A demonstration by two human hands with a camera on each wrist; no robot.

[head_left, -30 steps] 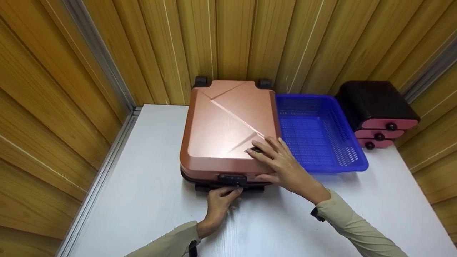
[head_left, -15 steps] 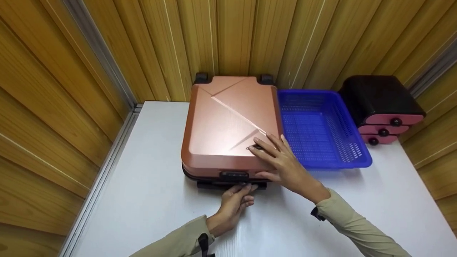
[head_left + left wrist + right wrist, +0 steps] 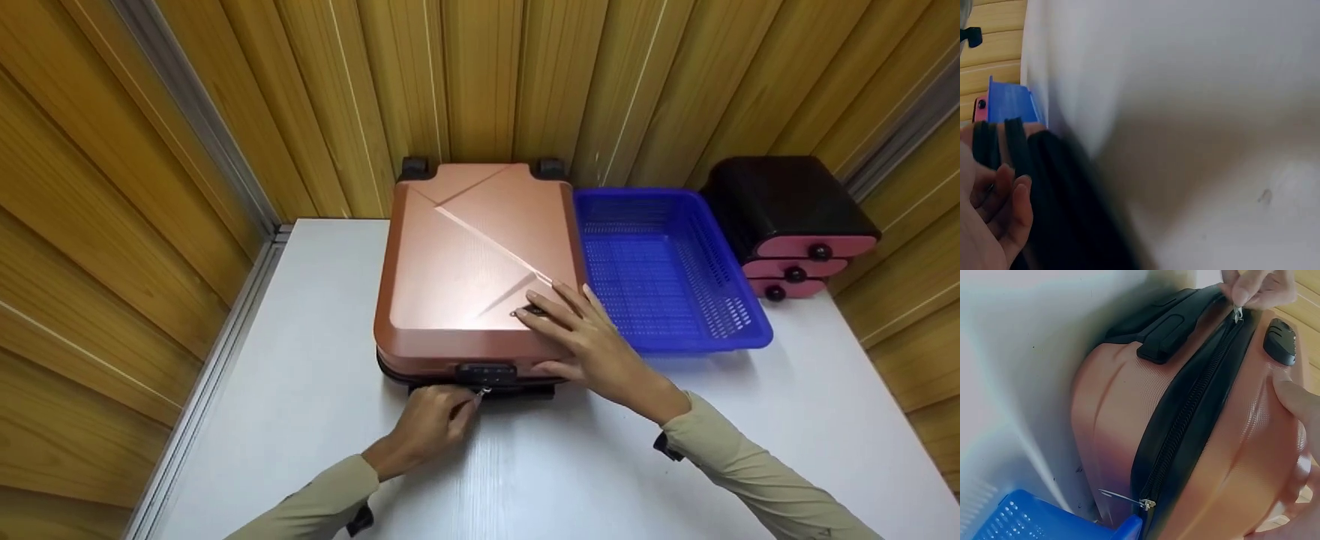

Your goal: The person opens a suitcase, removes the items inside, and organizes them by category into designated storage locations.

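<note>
On the white worktop (image 3: 300, 375), the suitcase (image 3: 480, 255) lay flat just beside the blue basket (image 3: 697, 346), its zipped front facing me, presumably for easy reach. My right hand (image 3: 585, 341) rested on its near right corner, fingers apart, probably to steady it. My left hand (image 3: 429, 420), fingers together below the black lock (image 3: 486, 373), pinched the small zip pull (image 3: 486, 391).

Glossy suitcase shell (image 3: 480, 247), metal zipper pull (image 3: 1238, 315)
</note>
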